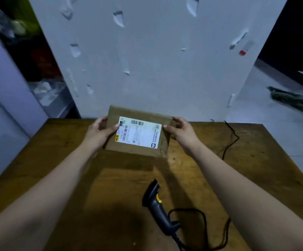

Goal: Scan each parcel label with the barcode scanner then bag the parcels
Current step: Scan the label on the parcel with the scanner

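Parcel (138, 151): flat brown cardboard, at the far-middle of the table (38, 169), gripped at both short ends. Long axis runs left-right, skewed slightly clockwise, so the left end sits a bit farther from the person than the right. Broad face points up at the camera. Can't tell if its near edge touches the tabletop or is clear of it.

Label (139, 132): white, on the upward face, long side parallel to the parcel's long axis. Barcode (137, 122) is a strip along the label's far edge. Print is too blurred to read.

Left hand (100, 131): grasping the parcel's left end, thumb on top at the label's left edge, fingers wrapped around the far-left corner.

Right hand (181, 131): grasping the right end, thumb on the top face just beside the label's right edge, fingers curled over the far-right corner.

Scanner (158, 205): dark grey, lying loose on the table near the person, well apart from the parcel, between the two forearms and closer to the right one. Long axis is near-far. The head points away from the person and slightly left, the handle butt toward the person and slightly right. Yellow trigger (159, 198) sits just behind the head. Neither hand touches it.

Cable (204, 221): black, leaves the handle butt, loops on the table to the scanner's right, runs under the right forearm and shows again toward the far-right edge.

White wall (147, 51) stands right behind the table's far edge.
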`<state>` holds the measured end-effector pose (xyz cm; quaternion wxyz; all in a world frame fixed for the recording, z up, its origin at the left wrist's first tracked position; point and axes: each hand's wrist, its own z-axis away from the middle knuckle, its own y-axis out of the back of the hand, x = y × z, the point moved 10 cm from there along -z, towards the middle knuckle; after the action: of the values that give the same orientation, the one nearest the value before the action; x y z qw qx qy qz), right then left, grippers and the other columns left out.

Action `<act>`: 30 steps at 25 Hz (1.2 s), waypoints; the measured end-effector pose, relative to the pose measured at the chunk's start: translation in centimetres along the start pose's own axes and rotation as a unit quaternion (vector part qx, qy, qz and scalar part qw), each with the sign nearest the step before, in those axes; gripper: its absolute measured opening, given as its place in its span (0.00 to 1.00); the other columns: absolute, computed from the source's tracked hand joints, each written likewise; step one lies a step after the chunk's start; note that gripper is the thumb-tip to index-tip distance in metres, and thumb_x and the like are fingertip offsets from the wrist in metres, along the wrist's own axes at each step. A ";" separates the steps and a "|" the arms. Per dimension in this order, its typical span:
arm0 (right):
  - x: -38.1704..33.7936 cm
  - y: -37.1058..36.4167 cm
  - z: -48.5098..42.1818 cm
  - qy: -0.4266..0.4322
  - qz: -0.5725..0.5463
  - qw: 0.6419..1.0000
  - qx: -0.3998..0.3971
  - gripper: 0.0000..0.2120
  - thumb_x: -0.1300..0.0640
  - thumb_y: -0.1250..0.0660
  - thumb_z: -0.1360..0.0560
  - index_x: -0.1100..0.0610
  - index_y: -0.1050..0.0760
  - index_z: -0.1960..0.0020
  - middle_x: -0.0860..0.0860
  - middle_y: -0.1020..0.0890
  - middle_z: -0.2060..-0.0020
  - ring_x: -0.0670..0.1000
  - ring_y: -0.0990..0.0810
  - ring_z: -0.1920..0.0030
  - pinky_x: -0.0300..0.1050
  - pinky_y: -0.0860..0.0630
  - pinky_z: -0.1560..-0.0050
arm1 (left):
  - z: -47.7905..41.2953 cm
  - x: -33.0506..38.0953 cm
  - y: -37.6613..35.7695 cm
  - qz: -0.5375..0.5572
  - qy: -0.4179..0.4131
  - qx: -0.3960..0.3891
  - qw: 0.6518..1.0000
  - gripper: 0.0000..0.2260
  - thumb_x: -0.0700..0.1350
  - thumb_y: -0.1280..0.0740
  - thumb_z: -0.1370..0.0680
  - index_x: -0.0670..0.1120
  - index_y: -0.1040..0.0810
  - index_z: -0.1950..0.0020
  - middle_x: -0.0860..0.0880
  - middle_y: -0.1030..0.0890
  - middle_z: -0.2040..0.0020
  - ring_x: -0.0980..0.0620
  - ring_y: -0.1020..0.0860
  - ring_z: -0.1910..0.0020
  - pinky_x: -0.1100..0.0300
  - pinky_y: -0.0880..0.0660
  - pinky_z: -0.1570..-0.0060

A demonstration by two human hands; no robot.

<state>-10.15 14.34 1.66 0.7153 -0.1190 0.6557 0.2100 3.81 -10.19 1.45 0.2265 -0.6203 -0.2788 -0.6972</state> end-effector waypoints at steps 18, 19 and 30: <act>20.2 -18.2 20.2 -0.411 -0.010 0.905 0.111 0.16 0.50 0.29 0.29 0.60 0.31 0.53 0.59 0.22 0.46 0.62 0.21 0.48 0.51 0.21 0.65 | 5.1 -15.9 11.6 -0.062 0.161 -0.003 0.985 0.24 0.32 0.33 0.26 0.46 0.30 0.31 0.43 0.30 0.32 0.48 0.25 0.46 0.59 0.28 0.52; 19.4 -17.3 19.9 -0.381 0.063 0.915 0.118 0.17 0.48 0.30 0.29 0.61 0.28 0.51 0.58 0.22 0.46 0.62 0.20 0.47 0.52 0.20 0.58 | 5.7 -16.2 11.0 -0.062 0.172 -0.008 0.983 0.28 0.32 0.32 0.26 0.47 0.34 0.28 0.45 0.31 0.32 0.49 0.26 0.46 0.58 0.27 0.52; 22.4 -7.2 14.8 -0.243 0.521 0.818 -0.006 0.25 0.53 0.32 0.27 0.56 0.38 0.34 0.58 0.23 0.43 0.59 0.22 0.45 0.55 0.23 0.45 | 13.4 -23.5 9.4 0.046 0.313 -0.090 0.944 0.33 0.45 0.20 0.36 0.43 0.30 0.35 0.47 0.17 0.45 0.48 0.17 0.49 0.52 0.21 0.48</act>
<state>7.48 17.83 -19.61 0.6348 0.2912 0.4236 0.5769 22.95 -8.85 -19.84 0.2776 -0.4008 -0.1013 -0.8672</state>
